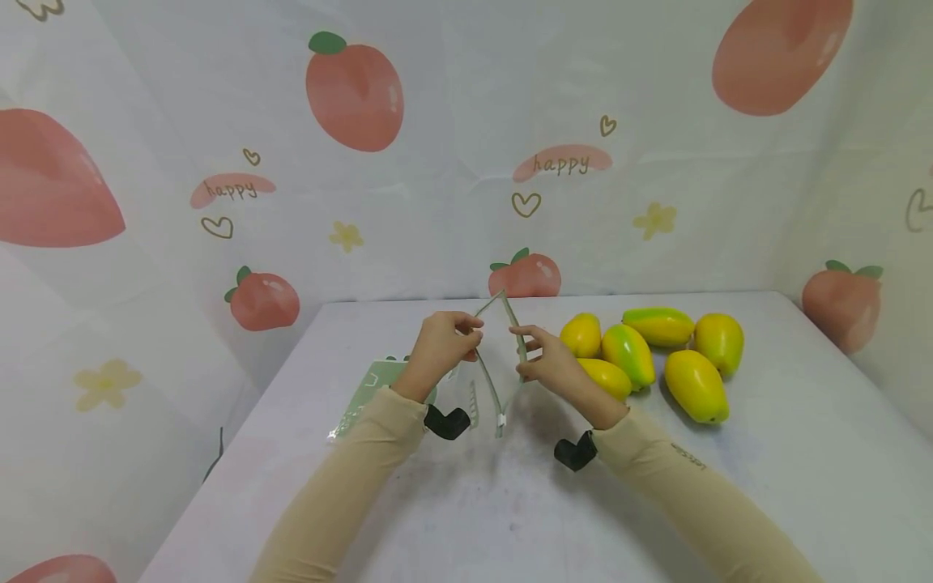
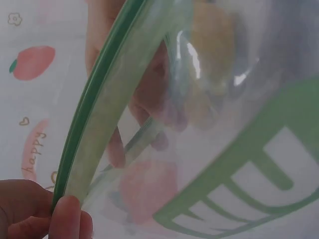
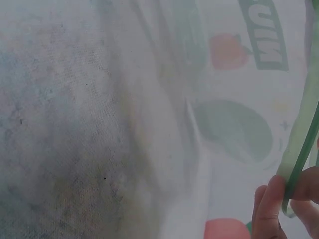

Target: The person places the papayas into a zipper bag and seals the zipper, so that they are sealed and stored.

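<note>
A clear zip bag (image 1: 513,314) with a green zip edge stands with its mouth spread between my hands, above the middle of the table. The left rim is pinched between thumb and fingers of my left hand (image 1: 440,346). On the opposite rim, my right hand (image 1: 551,361) pinches the green edge (image 3: 302,154). A white slider (image 1: 501,420) shows at the near end of the zip. In the left wrist view, green print with pale letters (image 2: 239,191) covers part of the bag's side, and the right hand's fingers show behind the film.
Several yellow-green mangoes (image 1: 696,387) lie in a group on the right of the white table (image 1: 466,518), close beside the right hand. A flat, glossy green-printed piece (image 1: 372,385) lies left, partly behind the left forearm. A fruit-patterned cloth (image 1: 423,202) hangs behind the table.
</note>
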A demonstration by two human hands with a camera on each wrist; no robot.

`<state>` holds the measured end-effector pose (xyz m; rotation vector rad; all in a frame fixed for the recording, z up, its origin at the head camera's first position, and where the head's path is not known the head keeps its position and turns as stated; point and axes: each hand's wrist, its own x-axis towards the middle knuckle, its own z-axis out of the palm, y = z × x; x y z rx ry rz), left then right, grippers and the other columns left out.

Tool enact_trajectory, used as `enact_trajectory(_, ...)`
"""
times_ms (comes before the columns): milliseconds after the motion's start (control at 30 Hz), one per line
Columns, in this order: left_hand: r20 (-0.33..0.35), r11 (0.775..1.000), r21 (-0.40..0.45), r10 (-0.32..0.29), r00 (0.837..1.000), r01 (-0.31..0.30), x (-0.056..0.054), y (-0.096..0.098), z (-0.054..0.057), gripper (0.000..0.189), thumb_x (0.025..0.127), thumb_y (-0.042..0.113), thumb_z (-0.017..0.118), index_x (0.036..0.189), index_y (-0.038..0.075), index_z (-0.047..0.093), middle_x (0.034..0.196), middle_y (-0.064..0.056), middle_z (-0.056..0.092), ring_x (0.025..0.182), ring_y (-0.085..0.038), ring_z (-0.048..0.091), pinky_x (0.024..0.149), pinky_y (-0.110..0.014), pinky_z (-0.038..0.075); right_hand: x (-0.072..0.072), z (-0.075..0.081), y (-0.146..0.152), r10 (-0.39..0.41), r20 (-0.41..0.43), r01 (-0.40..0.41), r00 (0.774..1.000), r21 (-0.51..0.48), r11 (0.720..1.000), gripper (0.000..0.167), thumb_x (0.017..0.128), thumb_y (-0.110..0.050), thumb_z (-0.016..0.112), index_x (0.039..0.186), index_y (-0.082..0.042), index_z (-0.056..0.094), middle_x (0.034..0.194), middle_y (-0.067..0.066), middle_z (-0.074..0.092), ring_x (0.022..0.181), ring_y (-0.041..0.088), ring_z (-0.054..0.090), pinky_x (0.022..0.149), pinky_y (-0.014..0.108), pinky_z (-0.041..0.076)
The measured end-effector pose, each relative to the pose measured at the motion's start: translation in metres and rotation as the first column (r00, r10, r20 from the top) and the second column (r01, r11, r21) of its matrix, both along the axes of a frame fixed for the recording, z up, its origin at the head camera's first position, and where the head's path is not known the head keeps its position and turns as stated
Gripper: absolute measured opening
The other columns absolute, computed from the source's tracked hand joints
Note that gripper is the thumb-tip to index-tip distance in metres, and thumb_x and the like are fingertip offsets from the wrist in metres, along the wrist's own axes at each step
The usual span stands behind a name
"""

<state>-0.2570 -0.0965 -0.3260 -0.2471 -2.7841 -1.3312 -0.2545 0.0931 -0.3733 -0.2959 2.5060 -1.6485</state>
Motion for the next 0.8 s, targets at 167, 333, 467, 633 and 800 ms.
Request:
enact_trajectory(167,0.001,1.0,0.028,0.004,1.0,-0.004,-0.004,0.002,-0.006,0.023,0.088,0.01,0.063,0.109,0.005,0.072,0.088,-0.007,0.066,0.057,-0.01,0.067,0.062,-0.024,0.056,-0.003,-0.001,0.002,-0.005,0.02,0.005,1.0,-0.002,1.0,0.062,0.085,0.005,0.063,0.143,-0.008,0.045,0.123,0.029,0.054,0.086,0.028,0.066,0.077,0.035,0.06)
enact_trajectory(333,-0.001,0.999,0.031,0.007,1.0,-0.007,-0.009,0.003,-0.012,0.023,0.089,0.011,0.064,0.11,0.005,0.072,0.087,-0.007,0.064,0.059,-0.01,0.068,0.06,-0.023,0.056,-0.006,-0.004,0.004,-0.013,0.03,0.013,0.999,0.002,1.0,0.062,0.086,0.003,0.063,0.143,-0.007,0.044,0.122,0.027,0.054,0.084,0.026,0.066,0.078,0.035,0.059)
enact_trajectory(467,0.004,0.999,0.038,0.009,1.0,-0.009,-0.01,0.004,-0.014,0.023,0.089,0.011,0.065,0.111,0.005,0.071,0.087,-0.007,0.063,0.06,-0.01,0.069,0.06,-0.023,0.056,-0.007,-0.007,0.005,-0.019,0.034,0.018,0.999,0.011,1.0,0.061,0.086,0.003,0.063,0.143,-0.008,0.044,0.123,0.026,0.054,0.084,0.025,0.066,0.078,0.035,0.059)
enact_trajectory(633,0.012,0.999,0.047,0.012,1.0,-0.012,-0.01,0.004,-0.015,0.024,0.088,0.009,0.065,0.111,0.004,0.071,0.088,-0.007,0.063,0.06,-0.01,0.069,0.06,-0.022,0.056,-0.009,-0.01,0.005,-0.021,0.033,0.02,0.999,0.025,0.999,0.061,0.087,0.003,0.063,0.144,-0.007,0.043,0.123,0.027,0.054,0.084,0.024,0.066,0.078,0.035,0.059)
enact_trajectory(800,0.019,0.999,0.043,0.01,1.0,-0.01,-0.012,0.005,-0.016,0.025,0.088,0.009,0.064,0.112,0.005,0.071,0.09,-0.008,0.063,0.06,-0.01,0.069,0.061,-0.023,0.057,-0.009,-0.01,0.007,-0.016,0.042,0.015,0.999,0.014,1.0,0.059,0.089,-0.002,0.063,0.144,-0.007,0.042,0.126,0.028,0.051,0.092,0.03,0.066,0.08,0.034,0.059)
